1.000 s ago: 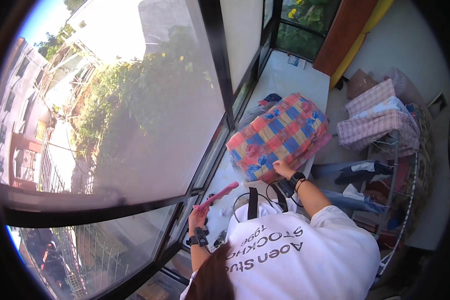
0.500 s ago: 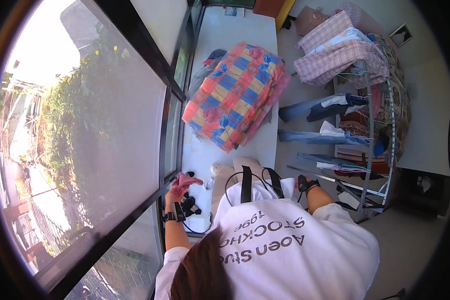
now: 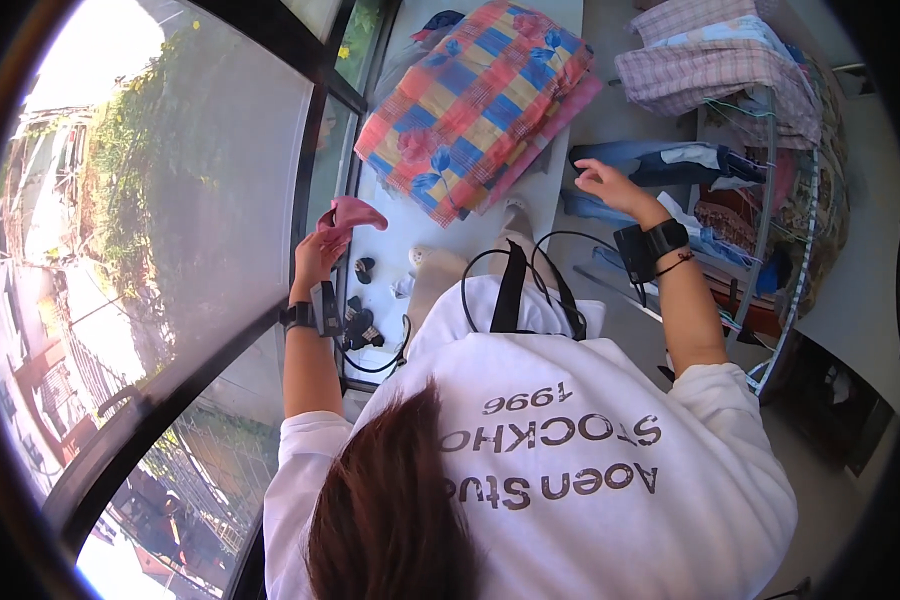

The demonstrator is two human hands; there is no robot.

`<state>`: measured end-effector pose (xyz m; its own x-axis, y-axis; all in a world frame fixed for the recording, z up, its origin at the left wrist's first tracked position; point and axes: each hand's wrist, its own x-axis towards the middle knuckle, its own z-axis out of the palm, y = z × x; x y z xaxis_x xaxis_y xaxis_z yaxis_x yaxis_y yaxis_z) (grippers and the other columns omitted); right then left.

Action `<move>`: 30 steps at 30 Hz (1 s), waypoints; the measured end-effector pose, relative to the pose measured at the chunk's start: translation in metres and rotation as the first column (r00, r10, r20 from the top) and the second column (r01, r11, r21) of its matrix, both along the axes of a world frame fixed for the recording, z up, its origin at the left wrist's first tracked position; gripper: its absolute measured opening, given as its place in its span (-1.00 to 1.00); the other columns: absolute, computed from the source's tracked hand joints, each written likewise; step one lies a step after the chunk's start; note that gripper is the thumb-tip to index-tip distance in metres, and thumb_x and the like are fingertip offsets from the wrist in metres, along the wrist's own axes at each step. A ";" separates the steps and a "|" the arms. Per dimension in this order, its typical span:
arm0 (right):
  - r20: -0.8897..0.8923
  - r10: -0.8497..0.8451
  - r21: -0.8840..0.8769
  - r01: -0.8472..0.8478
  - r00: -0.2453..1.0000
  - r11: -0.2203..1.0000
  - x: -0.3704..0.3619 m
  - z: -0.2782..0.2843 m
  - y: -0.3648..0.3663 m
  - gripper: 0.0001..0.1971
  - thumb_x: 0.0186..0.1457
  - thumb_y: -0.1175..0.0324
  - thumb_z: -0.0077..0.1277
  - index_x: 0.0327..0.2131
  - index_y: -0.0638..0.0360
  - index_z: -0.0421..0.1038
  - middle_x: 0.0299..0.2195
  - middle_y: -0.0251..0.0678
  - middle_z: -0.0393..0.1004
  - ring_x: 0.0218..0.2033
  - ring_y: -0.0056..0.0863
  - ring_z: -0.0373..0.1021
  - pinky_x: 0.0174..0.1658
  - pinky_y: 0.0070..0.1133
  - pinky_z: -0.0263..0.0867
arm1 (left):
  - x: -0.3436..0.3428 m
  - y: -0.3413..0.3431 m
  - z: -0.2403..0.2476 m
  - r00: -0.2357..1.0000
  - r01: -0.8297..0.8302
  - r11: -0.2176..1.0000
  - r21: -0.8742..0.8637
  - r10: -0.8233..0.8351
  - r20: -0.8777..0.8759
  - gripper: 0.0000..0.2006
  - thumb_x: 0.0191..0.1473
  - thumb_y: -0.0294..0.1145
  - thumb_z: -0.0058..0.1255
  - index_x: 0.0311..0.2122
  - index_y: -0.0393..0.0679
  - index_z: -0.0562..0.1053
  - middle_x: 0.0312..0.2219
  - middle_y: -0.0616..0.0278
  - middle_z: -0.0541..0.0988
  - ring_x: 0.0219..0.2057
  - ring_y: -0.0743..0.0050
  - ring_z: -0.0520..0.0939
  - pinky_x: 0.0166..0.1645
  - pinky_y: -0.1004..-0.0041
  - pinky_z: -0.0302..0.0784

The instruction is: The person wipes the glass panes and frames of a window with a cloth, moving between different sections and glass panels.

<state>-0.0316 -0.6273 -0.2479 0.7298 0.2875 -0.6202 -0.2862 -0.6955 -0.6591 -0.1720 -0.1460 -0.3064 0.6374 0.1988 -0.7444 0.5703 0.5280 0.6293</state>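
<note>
My left hand is raised by the window frame and grips a small pink cloth above the white table. My right hand reaches out to the right with fingers spread, holding nothing, just over blue jeans lying on the drying rack. A folded checked blanket in red, blue and yellow lies on the far part of the table between the two hands. Both wrists wear dark bands.
Small dark objects and a black cable lie on the table's near end. Plaid clothes are piled on top of the rack. A large glass window with a black frame runs along the left.
The view swung so the table now runs upward. My right hand left the table and moved right, out to the jeans on the rack. My left hand stays up with the pink cloth.
</note>
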 end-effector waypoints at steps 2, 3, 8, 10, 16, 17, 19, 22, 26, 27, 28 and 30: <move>0.152 0.518 -0.175 -0.493 0.842 0.853 0.009 0.052 0.027 -0.51 -0.03 0.15 -0.13 -0.07 0.23 0.10 -0.17 -0.14 0.22 -0.09 -0.33 0.15 -0.06 -0.52 0.07 | -0.004 -0.021 0.005 0.999 -0.040 0.999 -0.023 0.041 0.015 -0.83 -0.06 -0.50 -0.25 -0.35 -0.35 0.32 -0.44 0.04 0.45 -0.39 0.26 0.52 -0.31 0.47 0.44; 0.161 0.660 -0.224 -0.624 0.734 0.749 0.007 0.083 0.043 -0.47 -0.03 0.14 -0.12 -0.04 0.26 0.06 -0.10 -0.10 0.17 -0.04 -0.28 0.09 0.00 -0.50 0.00 | -0.008 -0.030 0.004 0.998 -0.070 0.994 -0.086 0.070 -0.001 -0.82 -0.06 -0.49 -0.25 -0.35 -0.36 0.32 -0.43 0.03 0.45 -0.38 0.24 0.51 -0.30 0.46 0.43; 0.804 0.593 0.584 -0.267 0.054 -0.767 0.022 0.252 0.054 -0.27 -0.07 -0.11 -0.23 0.05 0.23 -0.08 0.00 -0.08 0.02 0.06 -0.18 -0.05 0.06 -0.19 -0.23 | -0.052 -0.061 -0.015 0.934 -0.344 0.936 -0.073 0.333 -0.130 -0.81 -0.10 -0.46 -0.27 -0.37 -0.34 0.33 -0.40 -0.02 0.45 -0.33 0.09 0.48 -0.22 0.29 0.39; 0.740 0.667 0.670 -0.011 0.093 -0.742 0.043 0.250 0.001 -0.29 -0.08 -0.17 -0.29 0.05 0.12 -0.05 -0.07 0.05 0.09 -0.01 -0.03 0.06 -0.03 -0.13 -0.05 | -0.059 -0.083 -0.009 0.875 -0.471 0.880 -0.055 0.458 -0.155 -0.82 -0.14 -0.51 -0.23 -0.36 -0.33 0.31 -0.43 0.06 0.42 -0.32 0.10 0.47 -0.20 0.26 0.39; 0.638 0.758 0.708 0.284 0.136 -0.647 0.039 0.222 0.005 -0.43 0.02 0.07 -0.22 0.05 0.11 -0.06 -0.07 0.14 0.08 -0.09 0.05 0.11 -0.13 -0.16 0.06 | -0.047 -0.108 -0.007 0.897 -0.439 0.896 -0.060 0.433 -0.094 -0.83 -0.07 -0.44 -0.22 -0.37 -0.32 0.31 -0.42 0.01 0.43 -0.35 0.14 0.49 -0.26 0.31 0.44; 0.678 0.735 0.715 0.216 0.015 -0.665 0.042 0.221 0.014 -0.40 -0.01 0.10 -0.15 0.03 0.24 -0.05 -0.05 0.11 0.07 -0.08 0.01 0.11 -0.15 -0.23 0.08 | -0.039 -0.104 -0.008 0.896 -0.442 0.896 -0.050 0.437 -0.083 -0.83 -0.07 -0.43 -0.23 -0.39 -0.31 0.32 -0.43 0.02 0.44 -0.37 0.17 0.49 -0.28 0.32 0.44; 0.427 0.901 0.903 0.016 0.073 -0.429 0.061 0.201 0.032 -0.32 -0.10 0.10 -0.01 0.00 0.33 -0.01 -0.05 -0.05 0.12 -0.03 -0.19 0.09 -0.02 -0.45 0.01 | -0.019 -0.093 -0.009 0.897 -0.441 0.893 -0.086 0.437 -0.060 -0.83 -0.06 -0.40 -0.24 -0.43 -0.30 0.33 -0.49 0.06 0.45 -0.43 0.22 0.51 -0.33 0.36 0.45; 0.445 0.491 -0.068 -0.519 0.749 0.852 0.044 0.157 0.056 -0.45 -0.07 0.08 -0.11 -0.07 0.28 0.15 -0.12 -0.07 0.23 -0.01 -0.28 0.08 0.02 -0.50 -0.02 | 0.012 -0.073 -0.021 0.919 -0.394 0.917 -0.059 0.392 -0.038 -0.88 -0.05 -0.46 -0.24 -0.44 -0.29 0.32 -0.54 0.10 0.44 -0.47 0.25 0.52 -0.39 0.40 0.47; -0.199 0.619 0.063 -0.620 0.760 0.782 0.021 0.159 0.050 -0.41 -0.07 0.04 -0.10 -0.03 0.21 0.10 -0.18 -0.10 0.28 -0.07 -0.33 0.17 -0.05 -0.55 0.07 | 0.066 -0.080 -0.011 0.969 -0.241 0.970 0.018 0.240 0.060 -0.88 -0.05 -0.47 -0.23 -0.42 -0.29 0.31 -0.51 0.08 0.46 -0.50 0.29 0.53 -0.46 0.47 0.49; -0.182 0.628 0.302 -0.565 0.757 0.768 0.012 0.156 0.046 -0.38 -0.07 0.02 -0.09 0.00 0.20 0.05 -0.18 -0.10 0.28 -0.12 -0.34 0.22 -0.08 -0.56 0.11 | 0.069 -0.083 -0.027 0.972 -0.225 0.974 -0.002 0.224 0.063 -0.88 -0.06 -0.47 -0.22 -0.42 -0.29 0.32 -0.49 0.08 0.47 -0.49 0.29 0.53 -0.45 0.46 0.48; -0.135 0.648 0.398 -0.558 0.749 0.728 0.009 0.161 0.049 -0.38 -0.08 0.12 -0.05 0.02 0.19 0.00 -0.15 -0.10 0.26 -0.12 -0.35 0.22 -0.08 -0.56 0.12 | 0.073 -0.087 -0.041 0.975 -0.211 0.977 -0.021 0.212 0.066 -0.87 -0.07 -0.46 -0.21 -0.41 -0.29 0.32 -0.47 0.07 0.47 -0.48 0.30 0.53 -0.44 0.46 0.48; -0.103 0.551 0.276 -0.509 0.828 0.815 0.010 0.163 0.051 -0.40 -0.08 0.12 -0.05 0.00 0.19 0.03 -0.14 -0.12 0.25 -0.12 -0.36 0.22 -0.09 -0.58 0.12 | 0.073 -0.099 -0.059 0.979 -0.202 0.978 -0.040 0.203 0.009 -0.87 -0.10 -0.45 -0.18 -0.42 -0.27 0.32 -0.51 0.12 0.46 -0.45 0.29 0.52 -0.40 0.43 0.47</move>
